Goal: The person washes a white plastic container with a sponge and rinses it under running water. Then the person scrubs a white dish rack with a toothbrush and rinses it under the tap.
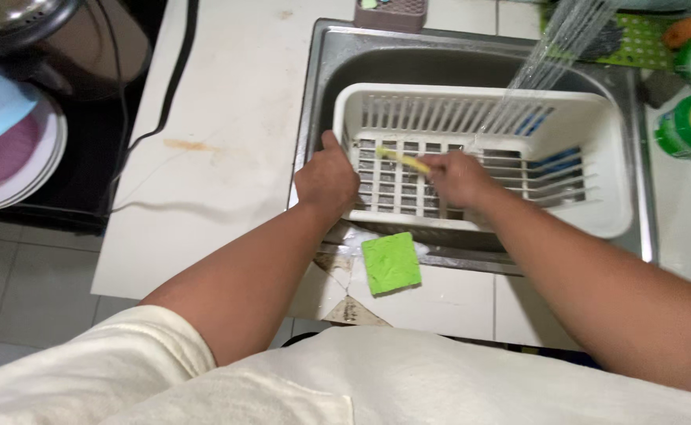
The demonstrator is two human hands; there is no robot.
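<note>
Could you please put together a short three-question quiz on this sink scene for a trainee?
1. True or false: the left hand grips the left rim of the white slotted basket that sits in the metal sink.
2. Which thing does the right hand hold against the basket's grid? A) the green sponge B) a thin yellow brush C) a green-capped bottle
3. Fill in: the green sponge lies on the ___ edge of the counter, outside the sink.

Key
1. True.
2. B. The sponge lies untouched and the bottle stands on the right.
3. Front, nearest the person.
</note>
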